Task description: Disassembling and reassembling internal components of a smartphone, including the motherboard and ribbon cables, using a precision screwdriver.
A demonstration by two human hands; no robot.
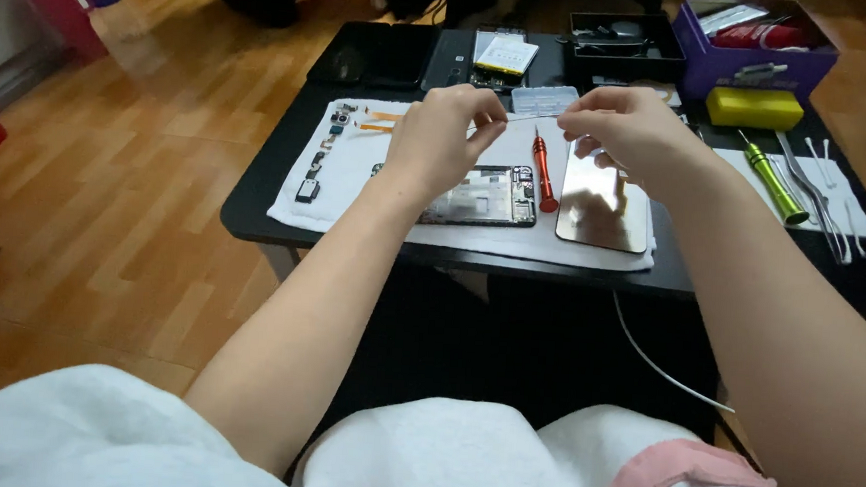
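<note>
Forearms converge at 12 o'clock: left hand (438, 134) and right hand (628, 130) each pinch one end of a thin strip (521, 120), its long axis 9-to-3, above the opened phone frame (486, 197).

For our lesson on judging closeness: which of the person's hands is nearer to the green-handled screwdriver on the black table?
Right. The right hand is just left of the green-handled screwdriver; the left hand is farther left, above the opened phone frame.
</note>
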